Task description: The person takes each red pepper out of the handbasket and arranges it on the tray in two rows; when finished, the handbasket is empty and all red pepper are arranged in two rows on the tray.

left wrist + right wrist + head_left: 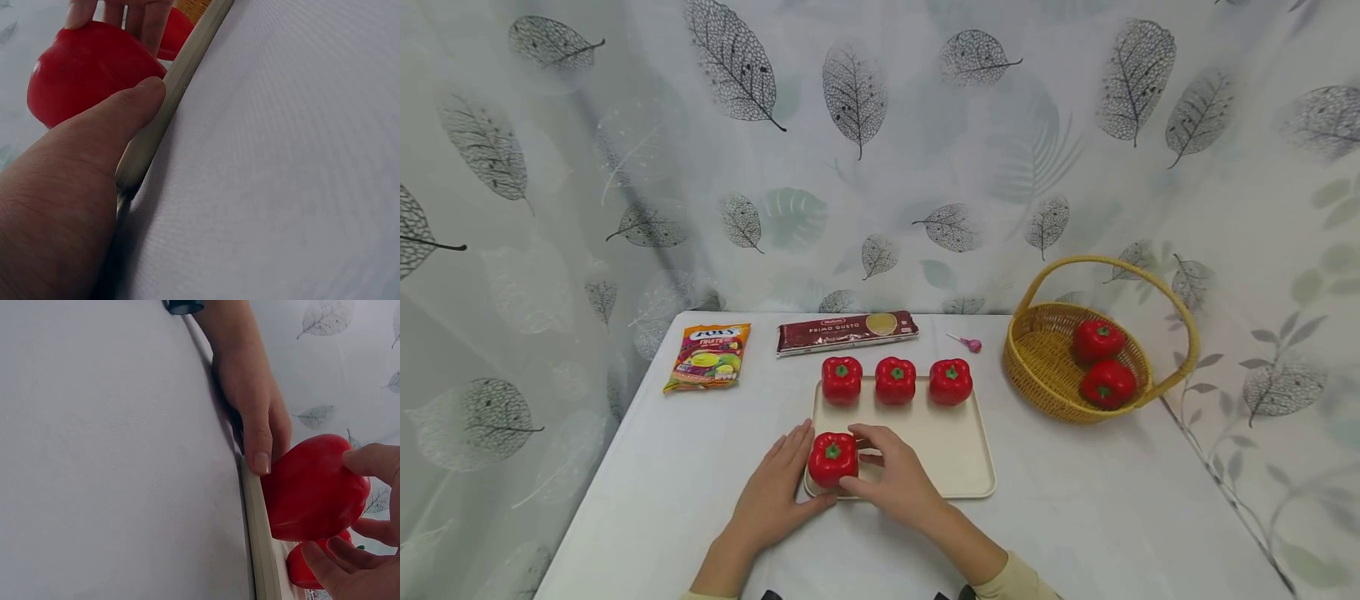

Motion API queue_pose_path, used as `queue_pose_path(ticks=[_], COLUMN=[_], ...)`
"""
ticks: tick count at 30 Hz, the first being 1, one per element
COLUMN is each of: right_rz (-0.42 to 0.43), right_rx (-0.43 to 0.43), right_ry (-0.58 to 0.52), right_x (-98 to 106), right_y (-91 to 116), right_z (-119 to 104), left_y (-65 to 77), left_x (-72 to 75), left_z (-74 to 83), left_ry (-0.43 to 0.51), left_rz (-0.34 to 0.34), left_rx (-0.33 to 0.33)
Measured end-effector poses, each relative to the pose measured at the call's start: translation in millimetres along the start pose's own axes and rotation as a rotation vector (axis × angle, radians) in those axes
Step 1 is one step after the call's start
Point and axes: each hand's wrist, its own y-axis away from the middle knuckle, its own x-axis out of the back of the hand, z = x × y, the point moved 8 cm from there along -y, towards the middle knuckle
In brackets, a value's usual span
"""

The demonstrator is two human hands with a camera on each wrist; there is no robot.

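A red bell pepper (832, 460) with a green stem sits at the near left corner of a cream tray (955, 467). My right hand (898, 479) holds this pepper from its right side, fingers and thumb spread around it. My left hand (775, 496) lies along the tray's left side, its fingers extended and the thumb on the front rim. In the left wrist view, that thumb (134, 103) rests against the rim beside the pepper (87, 72). Along the tray's far edge stand three more red peppers, left (842, 381), middle (895, 381) and right (951, 382).
To the right, a wicker basket (1022, 379) with a tall handle contains two red peppers (1105, 383). Behind the tray lie a maroon biscuit pack (847, 332) and a pink lollipop (972, 344). A Fox's candy bag (708, 358) is at the far left. Leaf-patterned curtains surround the white table.
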Motion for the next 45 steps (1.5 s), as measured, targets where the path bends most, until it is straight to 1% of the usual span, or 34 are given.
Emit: queue_pose_path(ticks=[14, 21, 25, 28, 32, 37, 42, 45], right_rz=[-0.015, -0.006, 0.009, 0.026, 0.070, 0.121, 0.169, 0.202], right_rx=[0.008, 0.011, 0.025, 0.039, 0.067, 0.085, 0.074, 0.078], right_ry=[0.022, 0.023, 0.012, -0.011, -0.025, -0.010, 0.031, 0.047], right_x=[-1.0, 0.2, 5.2, 14.1, 31.6, 53.1, 74.0, 89.1], right_y=[1.8, 2.3, 2.1, 2.5, 3.6, 5.6, 6.8, 7.7], right_z=[-1.0, -0.9, -1.7, -5.0, -11.9, -17.7, -18.6, -20.0], left_y=[0.3, 0.8, 0.8, 0.8, 1.3, 1.0, 0.4, 0.0], left_x=[-0.8, -0.6, -0.6, -0.5, 0.2, -0.9, -2.4, -2.7], left_z=[-0.7, -0.5, 0.1, 0.1, 0.7, -0.8, -1.8, -1.3], left_ry=[-0.006, -0.003, -0.003, -0.001, 0.000, -0.007, -0.009, -0.005], left_rz=[-0.006, 0.001, 0.003, 0.003, 0.017, 0.004, -0.018, -0.018], left_rx=[0.013, 0.016, 0.011, 0.013, 0.006, 0.015, 0.018, 0.014])
